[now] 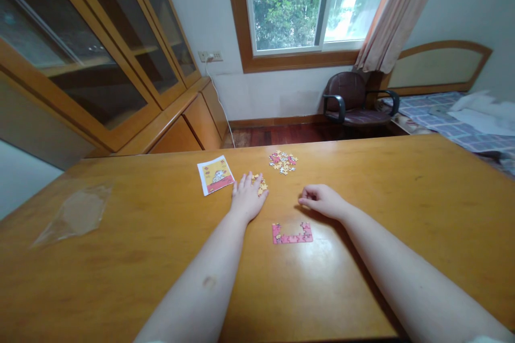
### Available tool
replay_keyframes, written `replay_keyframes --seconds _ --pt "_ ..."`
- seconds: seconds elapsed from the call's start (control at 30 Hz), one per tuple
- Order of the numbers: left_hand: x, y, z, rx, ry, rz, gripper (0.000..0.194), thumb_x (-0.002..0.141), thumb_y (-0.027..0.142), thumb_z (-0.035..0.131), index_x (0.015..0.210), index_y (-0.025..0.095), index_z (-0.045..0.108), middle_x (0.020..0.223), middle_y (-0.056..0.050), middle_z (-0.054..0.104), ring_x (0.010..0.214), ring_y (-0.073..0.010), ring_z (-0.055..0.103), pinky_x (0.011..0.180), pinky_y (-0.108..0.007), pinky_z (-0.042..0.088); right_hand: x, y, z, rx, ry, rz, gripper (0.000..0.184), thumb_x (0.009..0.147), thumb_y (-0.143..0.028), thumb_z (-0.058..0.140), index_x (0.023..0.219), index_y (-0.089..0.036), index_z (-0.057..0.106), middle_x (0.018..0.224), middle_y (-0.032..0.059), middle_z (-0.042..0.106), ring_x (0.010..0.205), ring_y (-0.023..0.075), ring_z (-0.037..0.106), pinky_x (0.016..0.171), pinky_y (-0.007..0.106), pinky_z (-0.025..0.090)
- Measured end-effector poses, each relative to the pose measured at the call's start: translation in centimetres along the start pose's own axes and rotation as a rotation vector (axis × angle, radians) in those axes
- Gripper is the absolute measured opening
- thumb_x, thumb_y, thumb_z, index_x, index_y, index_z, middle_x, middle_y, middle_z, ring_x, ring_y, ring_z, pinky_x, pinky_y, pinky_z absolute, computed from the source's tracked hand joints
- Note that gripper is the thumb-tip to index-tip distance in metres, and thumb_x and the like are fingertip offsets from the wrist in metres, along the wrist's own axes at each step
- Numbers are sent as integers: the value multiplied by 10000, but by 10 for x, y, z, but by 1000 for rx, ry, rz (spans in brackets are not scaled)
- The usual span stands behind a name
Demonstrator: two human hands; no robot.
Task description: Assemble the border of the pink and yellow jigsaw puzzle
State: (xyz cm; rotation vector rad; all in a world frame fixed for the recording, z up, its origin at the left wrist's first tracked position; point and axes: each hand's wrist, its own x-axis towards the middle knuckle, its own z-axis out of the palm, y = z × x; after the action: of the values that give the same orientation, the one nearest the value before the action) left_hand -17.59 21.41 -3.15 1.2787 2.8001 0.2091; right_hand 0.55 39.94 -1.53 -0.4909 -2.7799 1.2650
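My left hand (pixel 246 198) lies with fingers spread over a small heap of yellow puzzle pieces (pixel 263 186), partly covering it. To the right, my right hand (pixel 322 200) rests on the table with its fingers curled in; whether anything is inside them is hidden. Between my forearms sits a joined strip of pink puzzle pieces (pixel 293 238), shaped like a U with its gap facing away from me. Farther back is a loose pile of mixed puzzle pieces (pixel 283 162). A reference picture card (pixel 216 175), yellow and red with a white animal, lies just left of my left hand.
A clear plastic bag (pixel 76 213) lies flat on the left of the wooden table (pixel 161 268). Beyond the far edge stand a brown armchair (pixel 354 97) and a bed (pixel 434 112). A glass-door cabinet (pixel 120 64) rises at the left; a white cord (pixel 219 97) hangs beside it.
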Motion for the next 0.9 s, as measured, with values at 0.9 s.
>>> replay_keyframes --seconds 0.9 --pt "1 7 -3 -808 179 -34 363 900 264 397 1185 154 594 1222 -94 603 1175 -186 529 1054 -335 381 3 -4 5 -110 99 -31 230 830 -388 537 762 -184 617 689 4 618 626 135 518 581 244 333"
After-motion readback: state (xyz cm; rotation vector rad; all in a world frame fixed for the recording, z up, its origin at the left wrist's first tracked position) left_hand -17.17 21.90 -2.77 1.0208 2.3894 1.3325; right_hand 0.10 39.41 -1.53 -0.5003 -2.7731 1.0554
